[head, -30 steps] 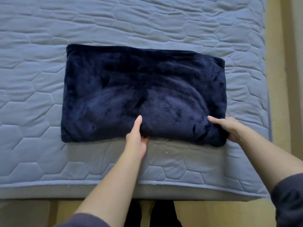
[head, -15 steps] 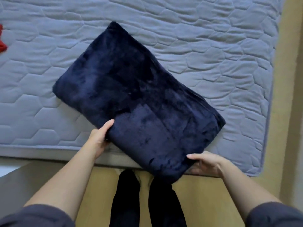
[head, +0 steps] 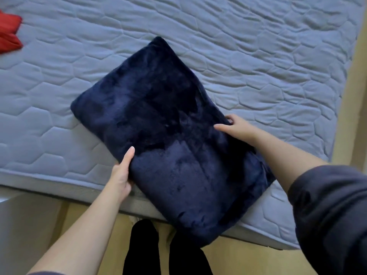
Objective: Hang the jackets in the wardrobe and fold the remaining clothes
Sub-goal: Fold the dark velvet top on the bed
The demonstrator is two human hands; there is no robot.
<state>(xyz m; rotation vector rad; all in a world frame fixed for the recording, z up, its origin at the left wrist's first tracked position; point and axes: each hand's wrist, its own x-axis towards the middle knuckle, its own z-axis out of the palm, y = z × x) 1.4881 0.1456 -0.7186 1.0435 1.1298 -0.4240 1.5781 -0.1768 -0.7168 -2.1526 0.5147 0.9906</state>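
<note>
A folded navy fleece garment (head: 168, 139) lies slantwise on the grey quilted mattress (head: 258, 56), its near corner hanging over the mattress's front edge. My left hand (head: 122, 173) grips the garment's left edge, thumb on top and fingers tucked underneath. On the right edge my right hand (head: 236, 128) holds the fabric, thumb on top and fingers curled at the side.
A red garment (head: 9, 34) lies at the far left of the mattress. The mattress's front edge (head: 59, 185) runs across the lower view, with wooden floor (head: 258, 259) and my dark legs (head: 158, 253) below. A beige wall strip (head: 355, 96) borders the right side.
The garment went from lying square on the mattress to turned slantwise. My right hand shifted from the near corner up the right edge; the view swung left, showing the red garment.
</note>
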